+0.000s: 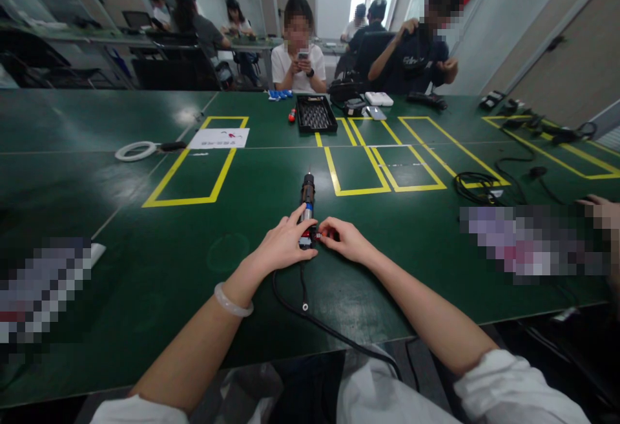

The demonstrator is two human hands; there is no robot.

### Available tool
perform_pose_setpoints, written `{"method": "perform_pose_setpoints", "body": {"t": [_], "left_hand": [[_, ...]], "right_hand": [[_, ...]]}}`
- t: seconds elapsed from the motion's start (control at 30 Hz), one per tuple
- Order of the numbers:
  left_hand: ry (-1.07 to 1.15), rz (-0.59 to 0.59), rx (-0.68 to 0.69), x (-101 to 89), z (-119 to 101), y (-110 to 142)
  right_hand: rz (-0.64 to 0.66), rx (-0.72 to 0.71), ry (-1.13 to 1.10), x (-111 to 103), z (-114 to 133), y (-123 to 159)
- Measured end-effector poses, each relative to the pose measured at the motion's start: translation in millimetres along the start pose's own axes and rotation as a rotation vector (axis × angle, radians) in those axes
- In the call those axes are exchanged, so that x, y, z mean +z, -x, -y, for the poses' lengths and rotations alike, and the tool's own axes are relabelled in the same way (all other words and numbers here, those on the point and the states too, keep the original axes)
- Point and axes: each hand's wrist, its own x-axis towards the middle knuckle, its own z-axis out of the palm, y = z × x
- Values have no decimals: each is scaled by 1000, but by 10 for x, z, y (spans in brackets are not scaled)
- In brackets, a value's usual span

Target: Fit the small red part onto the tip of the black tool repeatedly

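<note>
An electric screwdriver (308, 191) lies on the green table, its thin bit pointing away from me. Its rear part shows silver, blue and red pieces, partly covered by my fingers. My left hand (285, 238) rests over that rear part, thumb and fingers closed around it. At the tool's right side, my right hand (345, 240) pinches something small (318, 236), white and red, that I cannot make out well. A black cable (329, 328) runs from the tool's rear toward my lap. Beside it a short lead (303, 288) ends in a ring terminal.
A black tray (316, 128) of small parts stands ahead, with a red object (292, 115) beside it. Yellow tape outlines mark the green table (261, 178). A printed sheet (219, 138) and white cable coil (135, 150) lie left; a black cable coil (472, 188) lies right. People sit beyond.
</note>
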Motion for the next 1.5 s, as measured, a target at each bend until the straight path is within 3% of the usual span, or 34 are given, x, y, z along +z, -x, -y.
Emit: {"method": "perform_pose_setpoints", "body": {"t": [0.5, 0.87, 1.5], "left_hand": [[11, -2, 0, 10, 18, 1], [47, -14, -36, 56, -32, -6], [28, -6, -41, 66, -43, -18]], "right_hand": [[-25, -34, 381, -202, -118, 105], [-66, -69, 212, 22, -23, 97], [-90, -108, 113, 92, -24, 30]]}}
